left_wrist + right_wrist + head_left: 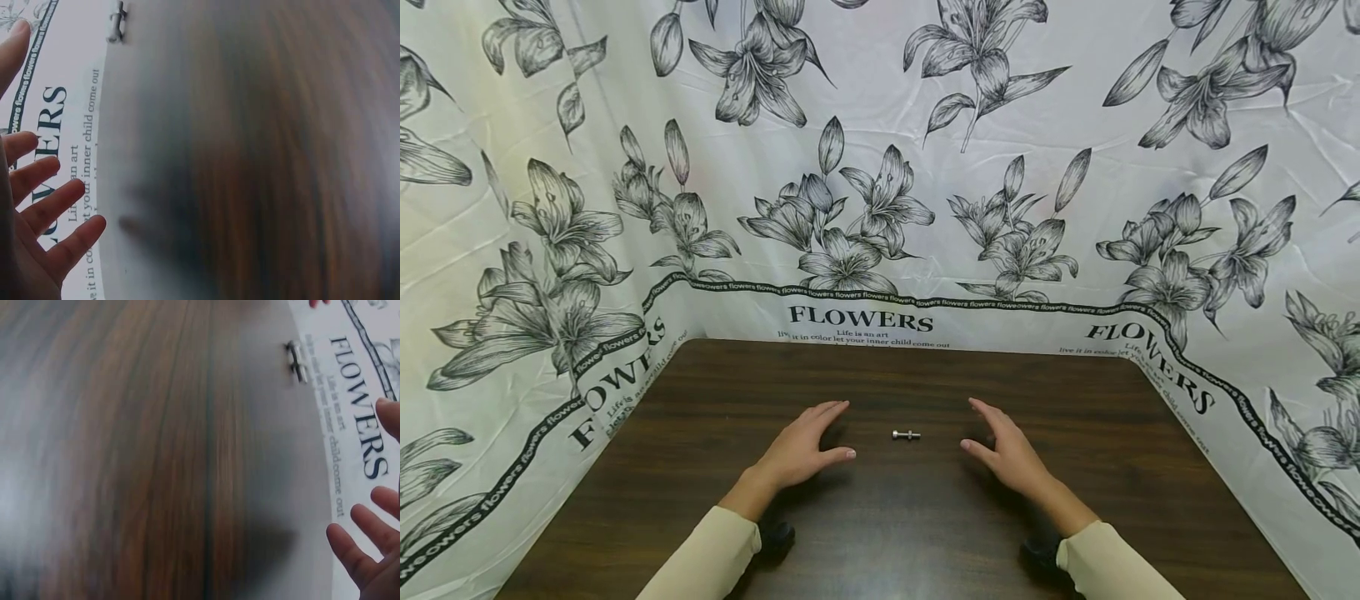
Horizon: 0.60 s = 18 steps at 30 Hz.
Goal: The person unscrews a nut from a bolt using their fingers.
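Far left, white flower-print fabric hangs creased beside the dark wood-grain counter and runs on across the back. Next along, the pale left sleeve slants up, and here's my left hand, hovering over the wood, its fingers spread apart! Centre stage, a small silver bolt lies flat on the counter between my two hands, apart from both, head pointing left, a nut sitting on its shank. Over to my right hand: also above the counter, fingers spread, angled in towards that bolt, the pale right sleeve behind it.
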{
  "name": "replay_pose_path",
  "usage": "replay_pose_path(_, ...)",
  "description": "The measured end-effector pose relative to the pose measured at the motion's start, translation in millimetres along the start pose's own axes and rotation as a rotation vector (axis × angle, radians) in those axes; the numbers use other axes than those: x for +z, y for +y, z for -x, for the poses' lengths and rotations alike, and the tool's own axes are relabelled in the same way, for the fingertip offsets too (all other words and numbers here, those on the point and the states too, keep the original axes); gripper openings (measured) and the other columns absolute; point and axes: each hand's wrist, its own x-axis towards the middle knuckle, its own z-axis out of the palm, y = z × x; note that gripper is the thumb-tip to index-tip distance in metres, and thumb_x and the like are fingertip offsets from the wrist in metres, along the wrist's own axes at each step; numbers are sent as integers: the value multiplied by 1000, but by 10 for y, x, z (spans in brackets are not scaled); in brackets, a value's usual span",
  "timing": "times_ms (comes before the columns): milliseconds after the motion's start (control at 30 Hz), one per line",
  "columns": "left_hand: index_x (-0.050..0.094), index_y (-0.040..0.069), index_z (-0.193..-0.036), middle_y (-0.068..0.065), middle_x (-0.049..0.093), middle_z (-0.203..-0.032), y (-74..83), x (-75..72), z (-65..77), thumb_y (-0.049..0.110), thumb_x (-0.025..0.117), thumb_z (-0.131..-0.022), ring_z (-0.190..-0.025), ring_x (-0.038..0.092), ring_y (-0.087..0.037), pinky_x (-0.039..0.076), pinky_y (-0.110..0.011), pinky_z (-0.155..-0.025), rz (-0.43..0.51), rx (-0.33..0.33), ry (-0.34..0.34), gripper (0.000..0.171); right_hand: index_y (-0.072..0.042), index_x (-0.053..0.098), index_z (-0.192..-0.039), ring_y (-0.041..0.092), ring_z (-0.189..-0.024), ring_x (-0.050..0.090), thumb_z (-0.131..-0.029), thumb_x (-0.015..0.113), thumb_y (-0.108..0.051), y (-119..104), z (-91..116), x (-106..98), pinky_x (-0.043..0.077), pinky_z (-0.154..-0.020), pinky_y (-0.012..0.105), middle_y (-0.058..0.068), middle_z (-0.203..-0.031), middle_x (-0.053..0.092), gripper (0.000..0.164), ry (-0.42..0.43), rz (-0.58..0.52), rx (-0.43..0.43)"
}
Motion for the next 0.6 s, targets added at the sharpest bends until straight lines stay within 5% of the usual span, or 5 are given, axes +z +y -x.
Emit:
replay_pose_path(333, 45, 15, -146, -1, 48, -142, 126, 174, -158, 42, 74, -84, -111, 57, -22, 44, -50, -93, 181, -9, 25, 73, -12, 46, -142, 27, -105, 60, -88, 74, -25, -87, -135, 220, 52, -71, 35, 16, -124, 60, 62, 31, -128, 19)
replay_pose_path(600, 52, 7, -139, -8, 56, -131, 184, 300, -277, 41, 75, -84, -93, 61, -17, 49, -40, -79, 272, 16, 51, 68, -4, 50, -138, 19, -90, 65, -87, 75, -19, -161, -232, 375, 51, -70, 32, 15, -115, 63, 59, 29, -214, 60)
